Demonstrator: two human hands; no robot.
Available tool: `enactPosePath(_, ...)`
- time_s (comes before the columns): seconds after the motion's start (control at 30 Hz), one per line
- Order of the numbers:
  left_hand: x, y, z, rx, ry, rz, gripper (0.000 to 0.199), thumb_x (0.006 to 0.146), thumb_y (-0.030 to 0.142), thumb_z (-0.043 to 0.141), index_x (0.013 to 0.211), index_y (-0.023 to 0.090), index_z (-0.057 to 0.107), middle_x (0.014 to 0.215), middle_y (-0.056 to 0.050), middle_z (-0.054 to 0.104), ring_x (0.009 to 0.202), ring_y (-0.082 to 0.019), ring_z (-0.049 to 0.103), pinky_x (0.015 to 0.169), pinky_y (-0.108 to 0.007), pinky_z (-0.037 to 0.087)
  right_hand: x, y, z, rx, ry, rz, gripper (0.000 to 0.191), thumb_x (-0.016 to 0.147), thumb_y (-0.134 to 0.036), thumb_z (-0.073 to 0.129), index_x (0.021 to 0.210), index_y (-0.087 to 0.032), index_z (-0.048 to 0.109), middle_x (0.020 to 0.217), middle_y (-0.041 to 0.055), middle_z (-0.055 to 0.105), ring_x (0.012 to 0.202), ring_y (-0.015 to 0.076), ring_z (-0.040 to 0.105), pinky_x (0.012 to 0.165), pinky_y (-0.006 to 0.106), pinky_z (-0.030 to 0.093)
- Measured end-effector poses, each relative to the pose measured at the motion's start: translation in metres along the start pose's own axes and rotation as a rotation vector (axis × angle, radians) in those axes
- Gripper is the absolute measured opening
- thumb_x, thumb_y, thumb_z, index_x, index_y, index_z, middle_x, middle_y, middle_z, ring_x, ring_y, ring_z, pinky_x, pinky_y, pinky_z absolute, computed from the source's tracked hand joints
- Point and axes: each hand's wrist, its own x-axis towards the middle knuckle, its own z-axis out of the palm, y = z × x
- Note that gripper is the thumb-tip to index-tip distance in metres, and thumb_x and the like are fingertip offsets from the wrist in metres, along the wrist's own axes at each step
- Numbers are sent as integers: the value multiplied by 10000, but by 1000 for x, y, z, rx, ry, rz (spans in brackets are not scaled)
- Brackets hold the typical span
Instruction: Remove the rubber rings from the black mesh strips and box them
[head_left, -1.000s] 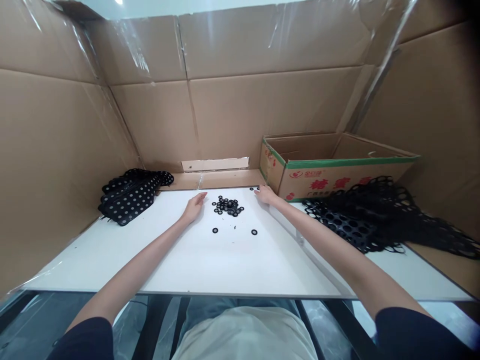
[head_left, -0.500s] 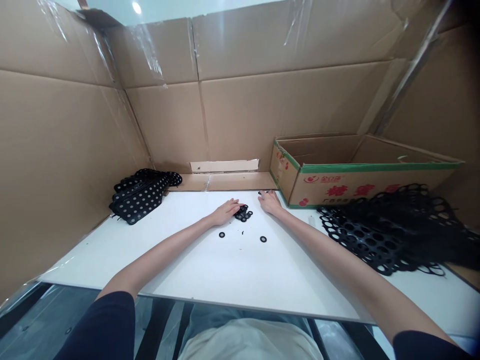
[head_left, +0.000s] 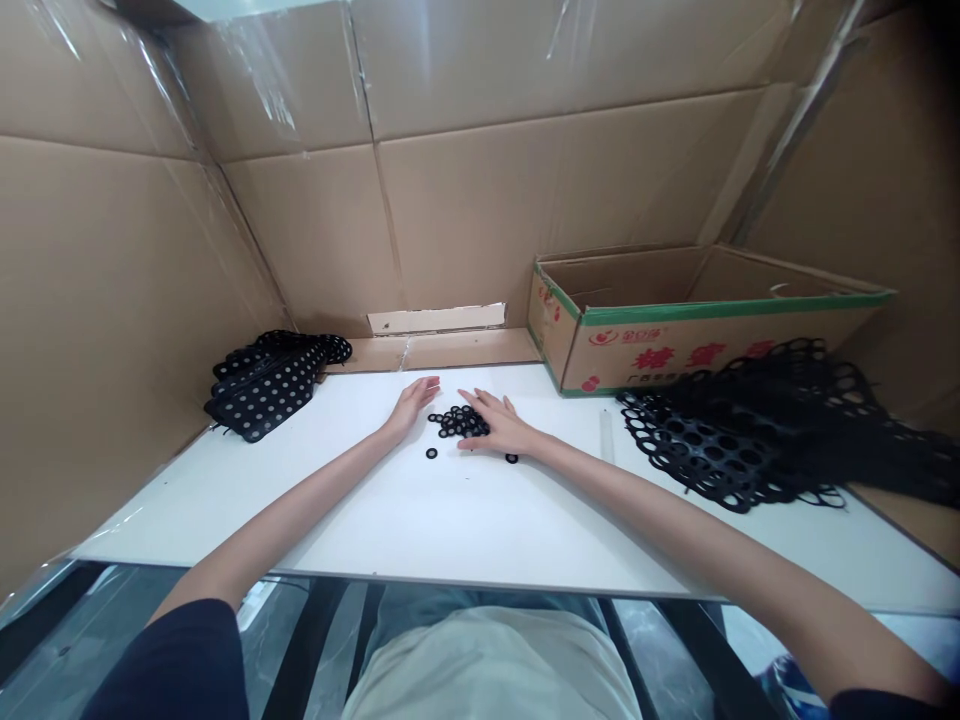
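- A cluster of small black rings lay on the white surface, ahead of me and between my two hands; their centres looked paler, though whether these were holes I could not tell.
- I judged each ring light, thin and fairly flat, perhaps bendy like rubber or felt; the material was too small in view to be sure. They seemed hard to break but easy to scatter.
- The best hold looked like a fingertip pinch on a single ring's outer rim, or two cupped palms around the whole cluster.
- My right hand was spread wide, fingers pointing left and thumb nearest me, partly covering the cluster's right edge. I saw nothing gripped in it; whether the fingers pressed on the rings I could not tell.
- My left hand stood just left of the cluster, loosely open, fingers reaching forward and right, with nothing visible in its hold.
- Both forearms stretched forward over the surface, angling inward.
- One loose ring lay nearer me, left of centre; another ring showed just below my right wrist.
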Motion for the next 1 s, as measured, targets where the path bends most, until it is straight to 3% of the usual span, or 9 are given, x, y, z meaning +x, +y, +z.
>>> enactPosePath(0.07, -2, -3, 2, 20, 45, -6, 544, 830, 549, 337, 1130, 138, 531, 1238, -129, 514, 1137, -216, 488, 971, -349, 377, 9, -14, 12, -94, -14, 40, 843, 675, -646, 528, 1380, -305, 216, 1435, 133, 227, 1310, 357, 149, 993, 569, 97)
enactPosePath(0.13, -5, -5, 3, 64, 81, -16, 536, 847, 531, 301, 1134, 136, 522, 1239, -121, 514, 1124, -203, 497, 965, -334, 385, 19, -25, 21, -159, 4, 79, 677, 748, -629, 446, 1324, -288, 347, 1390, 139, 302, 1285, 359, 194, 974, 571, 125)
enactPosePath(0.27, -19, -3, -4, 253, 84, 24, 487, 862, 482, 303, 1122, 136, 528, 1208, -102, 537, 1125, -194, 490, 992, -323, 355, 31, -37, 24, -238, 69, -30, 390, 880, -444, 336, 1144, -215, 510, 1198, 115, 485, 1138, 257, 380, 918, 425, 290)
enactPosePath(0.4, -44, 9, -22, 537, -117, 103, 506, 840, 500, 365, 1244, 204, 441, 1307, -59, 454, 1211, -199, 402, 1053, -339, 270, 39, -41, 18, -321, 96, -51, 293, 891, -277, 310, 1040, -153, 531, 1056, 123, 564, 1026, 236, 458, 808, 333, 374)
enactPosePath(0.53, -70, 16, -34, 790, -372, 169, 857, 686, 573, 561, 1377, 187, 230, 1450, -97, 197, 1330, -251, 181, 1100, -368, 161, 45, -45, 19, -353, 62, -17, 304, 883, -271, 308, 1027, -123, 531, 1015, 139, 606, 911, 246, 551, 738, 323, 396)
enactPosePath(0.67, -76, 10, -28, 941, -412, 199, 1036, 637, 635, 560, 1409, 153, 64, 1468, -141, 63, 1349, -284, 50, 1101, -411, 89, 54, -44, 10, -336, 98, 95, 368, 895, -285, 265, 1009, -112, 568, 963, 159, 640, 871, 255, 597, 749, 329, 404)
enactPosePath(0.8, -63, 8, -6, 978, -439, 247, 1059, 634, 676, 520, 1409, 168, 7, 1467, -152, 34, 1343, -317, 0, 1083, -465, 50, 79, -40, -42, -293, 223, 264, 438, 899, -292, 245, 929, -88, 632, 944, 198, 645, 909, 274, 602, 785, 335, 418)
enactPosePath(0.9, -49, 9, 14, 964, -501, 290, 1110, 590, 696, 543, 1410, 167, 15, 1464, -165, 35, 1339, -336, 3, 1077, -481, 47, 101, -39, -116, -269, 429, 292, 442, 904, -306, 255, 955, -57, 617, 965, 195, 627, 945, 257, 593, 823, 337, 423)
enactPosePath(1.0, -38, 9, 32, 946, -532, 296, 1155, 546, 710, 567, 1411, 173, 22, 1464, -171, 13, 1334, -350, -26, 1069, -506, 31, 110, -35, -200, -299, 639, 360, 522, 911, -319, 209, 1030, 76, 529, 1009, 230, 572, 1018, 261, 554, 864, 374, 388)
